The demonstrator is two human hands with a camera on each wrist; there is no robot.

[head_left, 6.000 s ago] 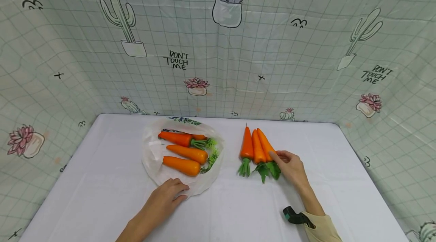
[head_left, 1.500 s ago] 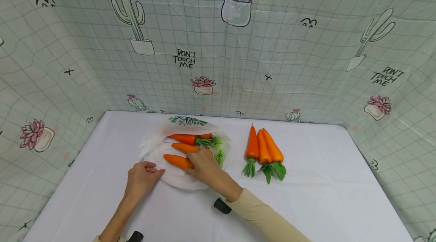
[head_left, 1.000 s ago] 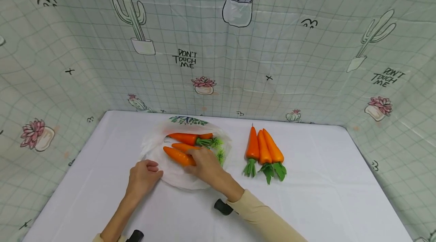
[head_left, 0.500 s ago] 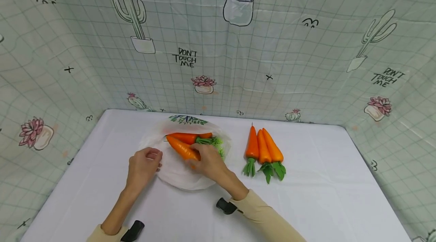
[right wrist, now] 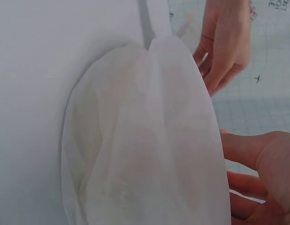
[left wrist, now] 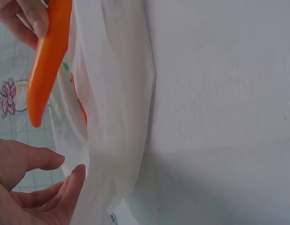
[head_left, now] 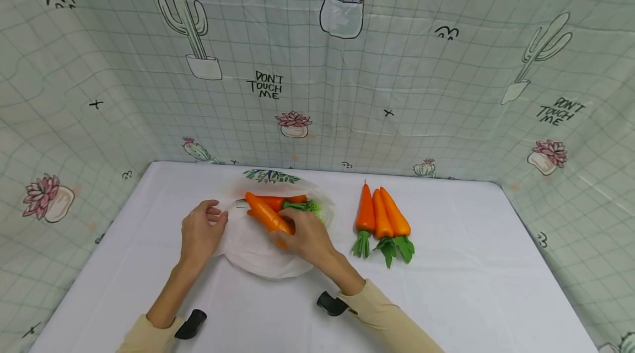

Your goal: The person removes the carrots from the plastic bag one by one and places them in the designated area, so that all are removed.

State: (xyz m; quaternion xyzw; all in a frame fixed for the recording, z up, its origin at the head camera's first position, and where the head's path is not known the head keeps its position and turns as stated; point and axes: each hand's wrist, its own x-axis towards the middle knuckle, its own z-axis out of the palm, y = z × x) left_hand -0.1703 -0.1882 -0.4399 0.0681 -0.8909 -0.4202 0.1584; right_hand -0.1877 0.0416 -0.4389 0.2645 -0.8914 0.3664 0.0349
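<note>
My right hand (head_left: 307, 234) grips an orange carrot (head_left: 265, 212) near its thick end, over the mouth of a white plastic bag (head_left: 263, 265). In the left wrist view this carrot (left wrist: 46, 65) slants with its tip free of the bag. Beneath it lie a second carrot, mostly covered, and a redder carrot (head_left: 270, 202) with green stems (head_left: 297, 206). My left hand (head_left: 202, 231) is at the bag's left side, fingers bent and thumb apart from them; the left wrist view shows nothing between thumb and fingers. The bag wall (right wrist: 149, 131) hides the right fingertips in the right wrist view.
Three carrots with green tops, the leftmost carrot (head_left: 365, 209) a deeper orange, lie side by side right of the bag. The white table (head_left: 446, 287) meets a grid-patterned cloth (head_left: 421, 94) at the back and sides. Dark cameras sit on both wrists.
My right hand went from the right-hand carrots to the bag and took hold of a carrot, turning its tip toward the back. My left hand left the bag's near edge and moved up its left side.
</note>
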